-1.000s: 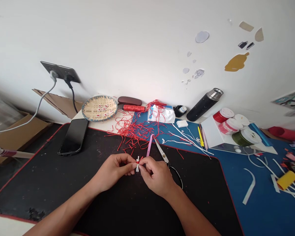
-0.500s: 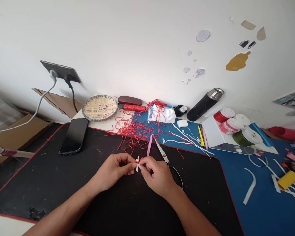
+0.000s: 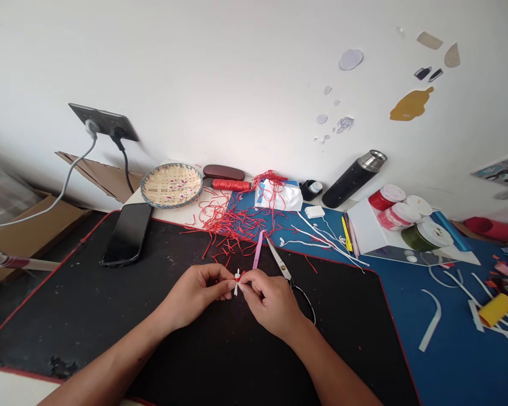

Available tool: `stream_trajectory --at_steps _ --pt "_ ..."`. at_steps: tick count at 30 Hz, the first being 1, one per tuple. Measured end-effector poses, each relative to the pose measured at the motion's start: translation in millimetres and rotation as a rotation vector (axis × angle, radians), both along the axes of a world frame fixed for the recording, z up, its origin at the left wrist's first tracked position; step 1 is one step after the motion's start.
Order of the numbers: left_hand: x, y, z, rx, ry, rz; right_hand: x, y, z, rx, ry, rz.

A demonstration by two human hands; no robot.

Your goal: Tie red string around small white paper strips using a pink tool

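Both my hands meet over the black mat (image 3: 88, 316). My left hand (image 3: 197, 294) and my right hand (image 3: 271, 301) each pinch a small bundle of white strips tied with red cord (image 3: 237, 281), held between their fingertips just above the mat. Fingers of both hands are curled closed on it. Just behind my right hand lie a pair of scissors (image 3: 285, 273) and a pink tool (image 3: 258, 251). A pile of red cord offcuts (image 3: 231, 223) lies farther back.
A black phone (image 3: 127, 234) lies at the mat's back left beside a woven basket (image 3: 171, 185). A red cord spool (image 3: 231, 185), a black flask (image 3: 353, 177), tape rolls (image 3: 406, 217) and white paper strips (image 3: 322, 239) crowd the blue mat to the right. Cables hang from a wall socket (image 3: 104, 121).
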State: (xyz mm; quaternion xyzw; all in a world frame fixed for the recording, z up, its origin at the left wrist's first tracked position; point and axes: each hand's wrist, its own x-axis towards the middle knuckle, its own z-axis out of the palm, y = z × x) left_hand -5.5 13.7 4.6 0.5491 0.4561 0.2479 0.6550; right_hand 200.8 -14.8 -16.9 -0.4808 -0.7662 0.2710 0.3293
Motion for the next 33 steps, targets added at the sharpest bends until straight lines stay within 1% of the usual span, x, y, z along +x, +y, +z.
stream_trajectory --at_steps 4,9,15,19,21,24,27,33 --pt "0.3 -0.3 0.4 -0.005 0.001 0.010 0.3 -0.8 -0.2 -0.020 0.029 -0.014" --pt "0.9 0.6 -0.3 -0.003 -0.003 0.019 -0.2 -0.8 -0.9 -0.081 0.069 -0.012" --pt "0.7 0.4 -1.4 -0.021 -0.012 0.027 -1.1 0.3 -1.2 -0.101 0.095 -0.028" --pt "0.7 2.3 -1.5 -0.022 -0.028 0.043 0.1 1.6 2.5 -0.185 0.164 -0.031" --pt "0.7 3.4 -1.8 -0.024 -0.036 0.051 1.5 2.6 3.7 -0.239 0.220 -0.054" --pt "0.9 3.9 -2.3 -0.027 -0.040 0.056 3.7 4.4 3.3 -0.311 0.311 -0.090" --pt "1.8 2.2 -2.2 -0.016 -0.028 0.043 3.7 5.7 2.1 -0.368 0.358 -0.092" --pt "4.7 -1.6 -1.2 -0.011 -0.016 0.007 -0.7 5.4 3.1 -0.371 0.336 -0.085"
